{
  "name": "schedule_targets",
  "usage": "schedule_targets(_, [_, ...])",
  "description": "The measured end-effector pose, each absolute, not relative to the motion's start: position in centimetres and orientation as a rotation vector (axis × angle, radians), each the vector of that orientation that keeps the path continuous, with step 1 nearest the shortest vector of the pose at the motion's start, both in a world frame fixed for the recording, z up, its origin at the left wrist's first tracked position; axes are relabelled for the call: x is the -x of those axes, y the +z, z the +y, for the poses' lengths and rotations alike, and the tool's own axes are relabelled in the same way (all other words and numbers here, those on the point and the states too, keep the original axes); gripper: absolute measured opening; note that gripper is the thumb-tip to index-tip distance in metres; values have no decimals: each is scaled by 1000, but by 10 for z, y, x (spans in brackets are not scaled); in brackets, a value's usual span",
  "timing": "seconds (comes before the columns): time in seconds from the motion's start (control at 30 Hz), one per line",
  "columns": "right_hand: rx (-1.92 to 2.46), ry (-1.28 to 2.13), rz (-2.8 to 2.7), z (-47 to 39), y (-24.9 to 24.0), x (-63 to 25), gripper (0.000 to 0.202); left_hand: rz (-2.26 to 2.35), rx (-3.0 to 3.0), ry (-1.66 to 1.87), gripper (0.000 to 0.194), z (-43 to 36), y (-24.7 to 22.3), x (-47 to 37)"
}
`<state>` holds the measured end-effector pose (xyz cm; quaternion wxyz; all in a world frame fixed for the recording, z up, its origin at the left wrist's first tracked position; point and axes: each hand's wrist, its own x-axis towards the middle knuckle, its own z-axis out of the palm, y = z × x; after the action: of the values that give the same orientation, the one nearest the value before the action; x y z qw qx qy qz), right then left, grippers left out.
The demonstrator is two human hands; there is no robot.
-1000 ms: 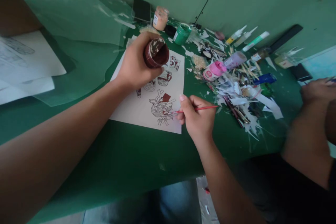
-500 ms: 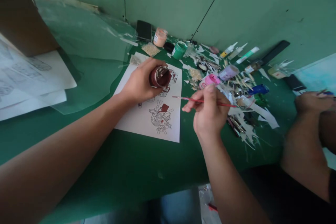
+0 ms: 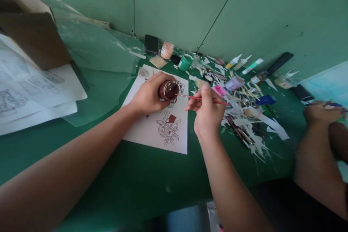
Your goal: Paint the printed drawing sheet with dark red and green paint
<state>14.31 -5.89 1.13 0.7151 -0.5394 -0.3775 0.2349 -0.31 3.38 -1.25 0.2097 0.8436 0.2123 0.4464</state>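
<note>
1. Green table (image 3: 130,177): spans the frame from the lower left towards the right.
2. White sheet (image 3: 181,143): centre, flat on the table, bearing line drawings; one small patch is filled dark red.
3. Right hand (image 3: 208,116): right of centre, beside the sheet; thumb and fingers pinch the brush.
4. Brush (image 3: 195,98): slim, red-handled, its tip pointing left at the mouth of the paint jar; whether it touches the paint cannot be told.
5. Left hand (image 3: 150,94): centre, above the sheet; fingers curl round the paint jar.
6. Paint jar (image 3: 166,91): centre, dark red, uncapped, mouth turned partly towards the viewer.
7. Paper scraps (image 3: 244,123): right of centre, heaped among sticks and tools.
8. Pink jar (image 3: 219,91) and lilac jar (image 3: 234,83): at the heap's upper left side, near each other.
9. Person's hand (image 3: 322,113): right edge, blurred.
10. Printed sheets (image 3: 58,90): left edge, partly under a cardboard box (image 3: 46,40).
11. Green jar (image 3: 185,63), black lid (image 3: 175,59) and peach jar (image 3: 166,50): upper centre, in a row.
12. Green wall (image 3: 176,3): top of the frame, with dark seams.
</note>
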Motion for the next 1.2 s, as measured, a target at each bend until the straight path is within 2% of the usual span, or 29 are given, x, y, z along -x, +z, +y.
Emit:
schedule_targets(0.17, [1157,605,-847,-83,12,-143,42,595,-2364,1271,50,36,-14,2])
schedule_targets(0.4, [1427,684,-951,-125,-17,-137,48,604,-2376,1263,51,42,-17,1])
schedule_targets(0.53, [1492,614,-954,-126,-22,-136,47,565,-2341,1280,57,48,-20,0])
schedule_targets(1.2, [1587,536,-996,-124,-19,-134,42,662,-2310,1241,55,42,-13,-2])
